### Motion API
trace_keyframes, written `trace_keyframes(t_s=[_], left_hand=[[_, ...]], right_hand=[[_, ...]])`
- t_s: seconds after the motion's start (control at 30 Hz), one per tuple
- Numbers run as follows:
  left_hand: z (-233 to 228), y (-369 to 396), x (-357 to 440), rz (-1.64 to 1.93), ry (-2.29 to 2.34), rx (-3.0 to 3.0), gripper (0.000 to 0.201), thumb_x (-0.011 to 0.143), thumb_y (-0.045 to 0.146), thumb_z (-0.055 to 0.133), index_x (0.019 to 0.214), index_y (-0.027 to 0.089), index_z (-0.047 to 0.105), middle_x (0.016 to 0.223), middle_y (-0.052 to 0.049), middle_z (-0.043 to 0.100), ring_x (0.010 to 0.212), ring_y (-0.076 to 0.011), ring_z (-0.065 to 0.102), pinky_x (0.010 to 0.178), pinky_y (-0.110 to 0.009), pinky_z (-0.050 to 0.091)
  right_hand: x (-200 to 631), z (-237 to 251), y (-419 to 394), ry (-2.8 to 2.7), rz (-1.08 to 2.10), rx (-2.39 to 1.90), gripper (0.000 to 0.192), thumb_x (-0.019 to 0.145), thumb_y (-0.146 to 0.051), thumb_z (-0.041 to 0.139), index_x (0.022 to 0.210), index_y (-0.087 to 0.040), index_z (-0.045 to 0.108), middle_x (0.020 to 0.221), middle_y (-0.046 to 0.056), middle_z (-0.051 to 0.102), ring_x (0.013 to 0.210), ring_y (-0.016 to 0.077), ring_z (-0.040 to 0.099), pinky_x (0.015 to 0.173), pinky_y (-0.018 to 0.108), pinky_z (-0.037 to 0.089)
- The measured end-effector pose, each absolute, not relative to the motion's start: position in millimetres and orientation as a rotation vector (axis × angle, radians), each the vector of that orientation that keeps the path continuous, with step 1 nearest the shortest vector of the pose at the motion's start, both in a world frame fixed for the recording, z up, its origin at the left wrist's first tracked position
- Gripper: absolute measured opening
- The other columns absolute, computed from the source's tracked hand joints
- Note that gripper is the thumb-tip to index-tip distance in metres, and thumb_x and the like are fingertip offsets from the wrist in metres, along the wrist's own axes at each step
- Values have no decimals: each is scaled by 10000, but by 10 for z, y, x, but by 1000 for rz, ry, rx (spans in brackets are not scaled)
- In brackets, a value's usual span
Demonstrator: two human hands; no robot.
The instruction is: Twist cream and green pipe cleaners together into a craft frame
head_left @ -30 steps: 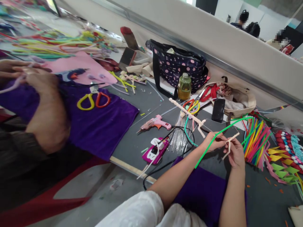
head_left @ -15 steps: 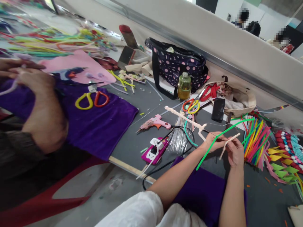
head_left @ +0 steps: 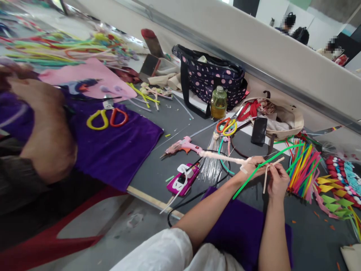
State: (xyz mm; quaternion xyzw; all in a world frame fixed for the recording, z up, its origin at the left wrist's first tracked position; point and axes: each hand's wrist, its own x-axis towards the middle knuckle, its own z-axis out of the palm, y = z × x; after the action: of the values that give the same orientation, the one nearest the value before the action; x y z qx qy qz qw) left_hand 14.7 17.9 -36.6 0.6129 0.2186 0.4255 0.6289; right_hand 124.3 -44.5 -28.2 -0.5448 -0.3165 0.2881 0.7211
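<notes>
My left hand (head_left: pixel 252 167) is closed round one end of a fuzzy, cream wrapped pipe-cleaner stem (head_left: pixel 220 155), whose long part sticks out to the left. Close by on the right, my right hand (head_left: pixel 278 180) pinches a short bent cream pipe cleaner (head_left: pixel 265 183), one leg hanging down and one pointing up right. A bright green pipe cleaner (head_left: pixel 282 150), bent in the middle, runs across both hands. Fingers hide where these pieces meet. Below my forearms lies a purple cloth (head_left: pixel 234 226).
A pink glue gun (head_left: pixel 186 145) and a magenta device (head_left: pixel 182 184) lie left of my hands. Scissors (head_left: pixel 230 126), a phone (head_left: pixel 258 131) and a bottle (head_left: pixel 219 103) are beyond. Coloured pipe cleaners (head_left: pixel 304 169) lie right. A co-worker's arm (head_left: pixel 47 124) is at left.
The wrapped stem has swung its far end down and toward the glue gun. My right fingers have shifted slightly on the short cream pipe cleaner, whose lower leg now hangs straighter.
</notes>
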Motion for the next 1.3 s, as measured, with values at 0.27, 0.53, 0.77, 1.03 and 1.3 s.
trace_keyframes(t_s=[0.27, 0.53, 0.77, 1.03, 1.3], left_hand=[[-404, 190, 147, 1064, 563, 1543, 355, 751, 491, 673, 756, 138, 708, 689, -26, 547, 636, -112, 492, 564, -208, 356], [-356, 218, 124, 1151, 561, 1529, 278, 718, 435, 722, 681, 160, 723, 686, -34, 569, 681, -138, 551, 616, -233, 427], [-406, 176, 160, 1032, 567, 1250, 304, 662, 385, 768, 856, 150, 756, 755, -36, 599, 606, -104, 515, 540, -221, 421], [-391, 92, 235, 1067, 591, 1264, 420, 683, 382, 751, 1034, 152, 732, 851, -59, 614, 664, -116, 546, 553, -218, 444], [-289, 21, 204, 933, 543, 1092, 482, 603, 359, 814, 1010, 115, 728, 805, -77, 642, 700, -146, 580, 599, -243, 462]], right_hand=[[1209, -303, -404, -623, 644, -1227, 210, 650, -309, 765, 726, -156, 643, 727, 4, 633, 636, 133, 598, 579, 249, 493], [1164, -271, -382, -511, 826, -1160, 174, 663, -304, 759, 693, -177, 644, 613, -27, 636, 546, 102, 572, 541, 212, 485], [1172, -282, -412, -493, 937, -1058, 228, 639, -354, 774, 676, -178, 634, 619, -15, 656, 515, 129, 585, 514, 266, 508], [1171, -291, -408, -452, 726, -1056, 218, 584, -311, 807, 679, -181, 661, 610, -29, 659, 539, 122, 585, 566, 271, 508], [1156, -313, -407, -416, 714, -1003, 212, 572, -281, 808, 720, -189, 688, 661, -11, 689, 569, 141, 614, 540, 262, 485]])
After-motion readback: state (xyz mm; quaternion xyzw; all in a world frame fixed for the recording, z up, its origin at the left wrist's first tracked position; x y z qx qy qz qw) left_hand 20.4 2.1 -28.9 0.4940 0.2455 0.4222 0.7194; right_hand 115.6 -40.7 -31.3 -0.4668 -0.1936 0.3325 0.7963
